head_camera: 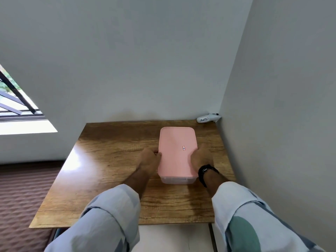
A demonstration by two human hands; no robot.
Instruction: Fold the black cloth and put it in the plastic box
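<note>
On the bench (109,160), straight ahead of me, sits the plastic box (177,180) with its pink lid (177,148) on, and I've got it from both sides: left hand (149,160) curled against the lid's left edge, right hand (200,158) cupped over the right edge, fingers closed on the rim. No black cloth in sight anywhere; it may be inside, but I can't tell through the cloudy wall.

Risks, as I judge them: if one side of the lid isn't seated, pressing unevenly could pop it or tip the box. The wood looks glossy, so a hard push might skid the box toward the wall (272,106).

Around me: a wood-grain top tucked into a white corner, a small white labelled device (207,118) at the back, a window (16,99) to the left, and a brownish patterned surface (23,193) below it.
</note>
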